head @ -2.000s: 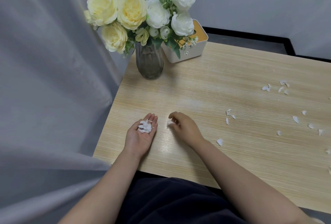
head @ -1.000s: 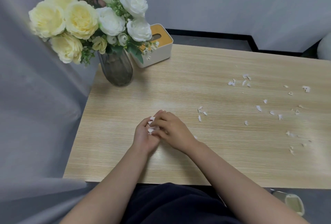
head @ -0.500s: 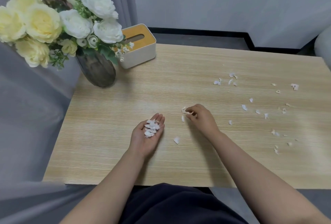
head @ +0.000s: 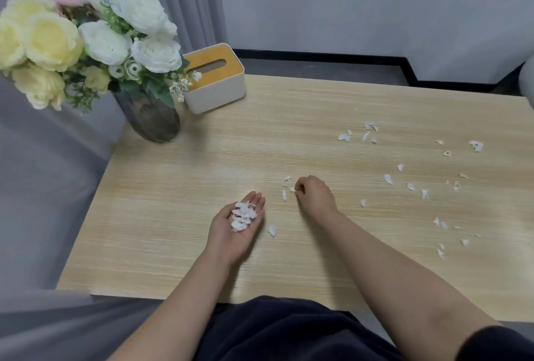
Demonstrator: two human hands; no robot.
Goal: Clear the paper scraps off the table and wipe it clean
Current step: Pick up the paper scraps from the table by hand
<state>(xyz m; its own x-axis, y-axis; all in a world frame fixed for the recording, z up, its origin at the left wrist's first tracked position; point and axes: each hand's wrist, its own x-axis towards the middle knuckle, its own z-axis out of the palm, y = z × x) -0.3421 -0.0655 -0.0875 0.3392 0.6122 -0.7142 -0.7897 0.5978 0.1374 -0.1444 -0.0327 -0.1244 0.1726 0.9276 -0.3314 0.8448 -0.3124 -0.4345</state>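
- On the wooden table [head: 202, 216], our left hand [head: 235, 229] lies palm up with fingers straight, cradling a pile of scraps [head: 242, 216] on the palm and fingers.
- Our right hand [head: 315, 196] rests on the tabletop just right of the left, fingers curled; thumb and forefinger appear to pinch one small scrap [head: 292, 189], though the piece is too small for us to be certain.
- Two more bits lie just left of that pinch, and a single scrap [head: 272, 230] lies beside the left palm.
- Loose scraps [head: 410, 181] remain scattered over the right half of the table, well apart from both hands.
- At the far left corner stand a dark vase [head: 150, 118] with cream, white and pink flowers [head: 86, 37] and, just beside it, a white tissue box [head: 215, 80] with a slotted yellow top.
- We can read no brand, label or writing on any item.
- Compared with half a second ago, the left hand holds the same pile in the same place; the right hand sits at the same cluster, and the scattered scraps lie as they did.
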